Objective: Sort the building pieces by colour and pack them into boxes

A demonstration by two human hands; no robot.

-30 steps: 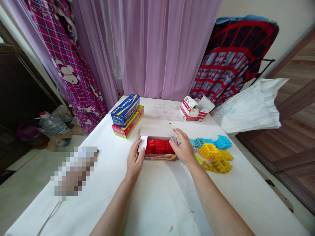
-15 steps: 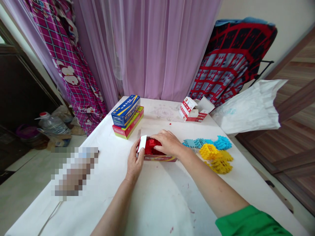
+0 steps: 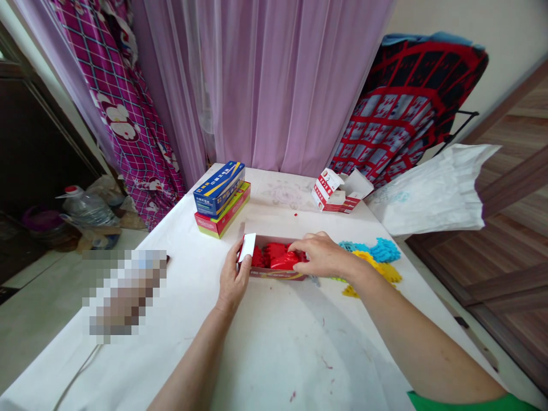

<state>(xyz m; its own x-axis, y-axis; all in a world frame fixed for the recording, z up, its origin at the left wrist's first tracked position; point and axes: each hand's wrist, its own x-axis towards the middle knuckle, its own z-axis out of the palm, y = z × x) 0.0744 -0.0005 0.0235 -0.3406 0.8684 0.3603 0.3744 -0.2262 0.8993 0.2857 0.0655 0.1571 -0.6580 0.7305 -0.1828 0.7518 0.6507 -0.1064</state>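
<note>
In the middle of the table, a small open cardboard box (image 3: 278, 274) holds several red plastic building pieces (image 3: 282, 260). My left hand (image 3: 234, 277) grips the box's left end, thumb in front by a raised white flap (image 3: 247, 247). Over the box's right end, my right hand (image 3: 322, 255) has its fingers curled around a red piece, part of which they hide. Just right of the box, partly behind my right forearm, lie blue plastic pieces (image 3: 384, 249) and yellow plastic pieces (image 3: 387, 270).
A blue box (image 3: 219, 188) is stacked on a red and green box (image 3: 222, 216) at the back left. An opened red and white carton (image 3: 338, 197) stands at the back right, near a white bag (image 3: 432, 191). A tiny red bit (image 3: 295, 214) lies on the tabletop (image 3: 274, 354).
My right hand has shifted right along the box, uncovering more red pieces in its middle. The left hand keeps its hold on the left end.
</note>
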